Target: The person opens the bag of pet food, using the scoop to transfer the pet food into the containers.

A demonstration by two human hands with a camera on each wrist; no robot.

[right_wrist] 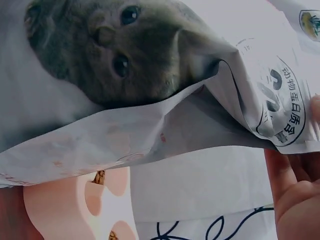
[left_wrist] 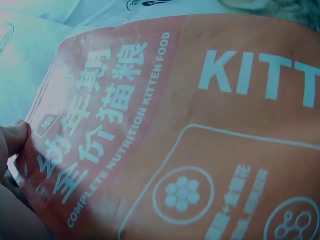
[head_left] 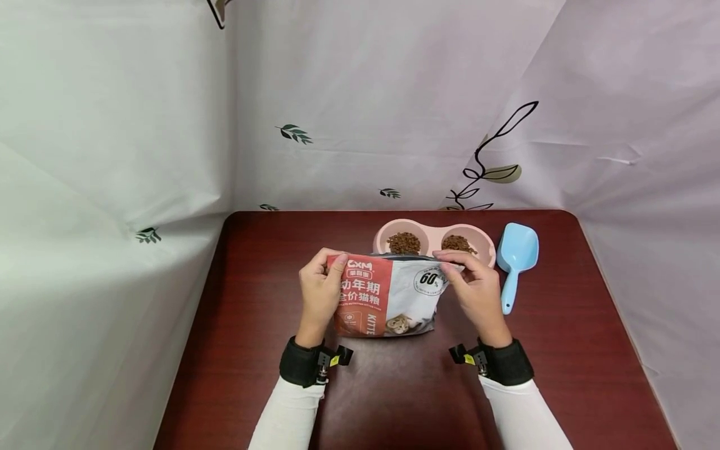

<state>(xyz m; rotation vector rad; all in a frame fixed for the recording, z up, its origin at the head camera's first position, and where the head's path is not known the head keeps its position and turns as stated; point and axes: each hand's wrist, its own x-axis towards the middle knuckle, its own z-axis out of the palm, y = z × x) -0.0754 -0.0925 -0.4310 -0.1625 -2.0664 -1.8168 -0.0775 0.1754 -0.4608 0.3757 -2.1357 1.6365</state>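
A red and white kitten food bag [head_left: 388, 297] is held up by its top edge between both hands. My left hand [head_left: 322, 290] pinches the top left corner, thumb on the printed front. At the top right corner my right hand [head_left: 478, 290] pinches the edge with thumb and fingers. In the left wrist view the bag's red front [left_wrist: 150, 110] fills most of the picture, the thumb [left_wrist: 15, 137] at its edge. The right wrist view shows the bag's folded side [right_wrist: 190, 120] and the fingers [right_wrist: 295, 190] beneath its corner.
Behind the bag stands a pink double bowl [head_left: 432, 234] with brown kibble in both hollows, partly hidden by the bag and right hand. A light blue scoop [head_left: 517, 250] lies right of it on the dark red table [head_left: 270, 281]. White patterned cloth [head_left: 360, 112] surrounds the table.
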